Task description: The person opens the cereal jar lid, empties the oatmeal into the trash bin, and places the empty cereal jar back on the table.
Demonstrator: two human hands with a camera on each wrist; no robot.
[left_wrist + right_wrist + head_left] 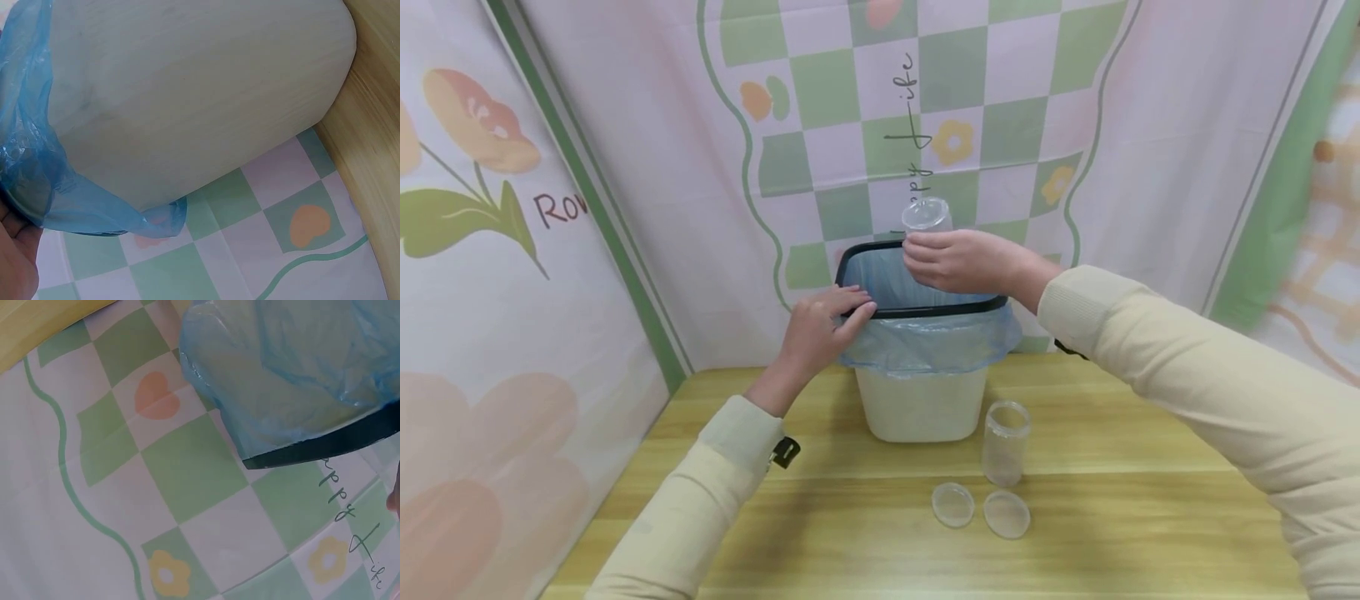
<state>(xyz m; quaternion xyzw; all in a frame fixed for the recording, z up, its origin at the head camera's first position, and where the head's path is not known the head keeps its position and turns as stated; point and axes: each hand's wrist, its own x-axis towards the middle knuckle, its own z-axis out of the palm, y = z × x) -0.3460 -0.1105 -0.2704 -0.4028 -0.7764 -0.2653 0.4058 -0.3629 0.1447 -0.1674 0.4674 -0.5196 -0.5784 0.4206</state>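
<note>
A white trash can (922, 408) with a black rim stands on the table, lined with a blue plastic bag (925, 343) folded over its edge. My left hand (820, 329) holds the rim at the near left corner; only part of this hand (17, 259) shows in the left wrist view. Above the can's opening, my right hand (958, 262) grips a clear plastic jar (927, 217). One round end of that jar faces up, and the fingers hide its lower part. Only a fingertip of the right hand shows at the right wrist view's edge.
On the wooden table (1112, 475), a second clear jar (1005, 446) stands uncapped, right of the can. Two clear round lids (952, 505) lie in front of that jar. Behind the can hangs a green-and-white checked cloth (951, 75); a flowered cloth (490, 250) hangs at the left.
</note>
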